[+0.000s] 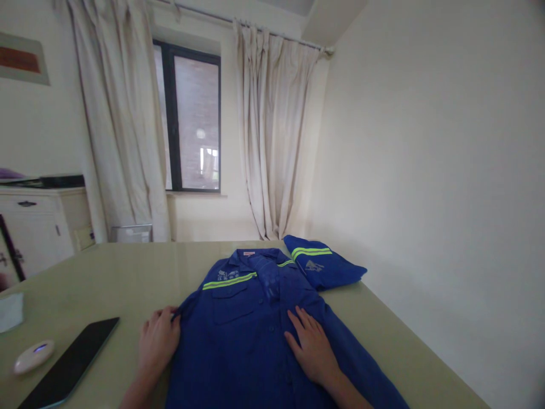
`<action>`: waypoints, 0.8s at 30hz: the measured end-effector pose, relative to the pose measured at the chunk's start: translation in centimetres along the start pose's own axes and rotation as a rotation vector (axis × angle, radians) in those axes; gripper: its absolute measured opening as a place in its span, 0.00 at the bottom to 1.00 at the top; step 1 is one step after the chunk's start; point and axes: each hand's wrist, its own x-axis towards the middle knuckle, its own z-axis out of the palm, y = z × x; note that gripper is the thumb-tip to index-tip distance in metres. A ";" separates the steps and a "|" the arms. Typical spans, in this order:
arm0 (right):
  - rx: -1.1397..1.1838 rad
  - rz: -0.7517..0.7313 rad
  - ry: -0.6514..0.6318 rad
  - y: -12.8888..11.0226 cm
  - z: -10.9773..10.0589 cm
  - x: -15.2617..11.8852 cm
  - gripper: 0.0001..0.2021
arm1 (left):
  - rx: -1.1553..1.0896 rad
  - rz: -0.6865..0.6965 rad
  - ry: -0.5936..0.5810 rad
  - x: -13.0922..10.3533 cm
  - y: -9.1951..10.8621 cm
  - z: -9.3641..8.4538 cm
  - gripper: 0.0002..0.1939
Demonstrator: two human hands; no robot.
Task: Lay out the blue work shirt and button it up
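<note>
The jacket (230,352) in front of you is matt woven cloth, softly creased, and you see a smooth, bright tape stripe (230,282) across its chest. Its buttons (271,329) look like plastic. The folded garment (340,274) beyond looks like the same dull cloth. Your table (140,278) has a smooth top with a low, satin sheen. To your left, the black slab (70,363) is flat and smooth, and the oval gadget (38,359) looks like smooth, pale plastic. Ahead of you, the curtains (279,113) are matt, wrinkled fabric, the window pane (198,102) is reflective glass, and the wall (426,142) looks smooth and matt.
</note>
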 end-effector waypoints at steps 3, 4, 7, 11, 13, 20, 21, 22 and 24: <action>0.011 -0.008 0.005 -0.3 -0.2 0.1 0.32 | -0.261 -0.147 0.013 0.1 1.0 -1.6 0.17; 0.018 -0.009 0.005 -0.4 -0.2 0.0 0.31 | -0.342 -0.185 0.025 0.1 1.3 -2.1 0.16; 0.031 -0.005 0.009 -0.5 -0.3 -0.1 0.31 | -0.489 -0.037 0.114 0.1 1.9 -3.4 0.14; 0.041 -0.007 0.010 -0.4 -0.4 -0.1 0.30 | -0.480 0.318 0.171 -0.2 2.2 -3.9 0.12; 0.043 -0.009 0.011 -0.4 -0.4 -0.1 0.30 | -0.458 0.414 0.104 -0.7 2.6 -3.3 0.13; 0.044 -0.014 0.029 -0.2 -0.1 -0.1 0.30 | -0.308 0.549 -0.240 -2.0 4.7 0.6 0.21; 0.042 -0.015 0.028 -0.2 -0.1 -0.1 0.30 | -0.300 0.542 -0.232 -1.9 4.8 0.9 0.22; 0.039 -0.015 0.027 -0.2 -0.1 -0.1 0.30 | -0.281 0.522 -0.210 -1.9 5.0 0.9 0.24; 0.034 -0.015 0.026 -0.2 0.0 -0.1 0.30 | -0.174 0.445 -0.131 -1.9 5.2 0.4 0.26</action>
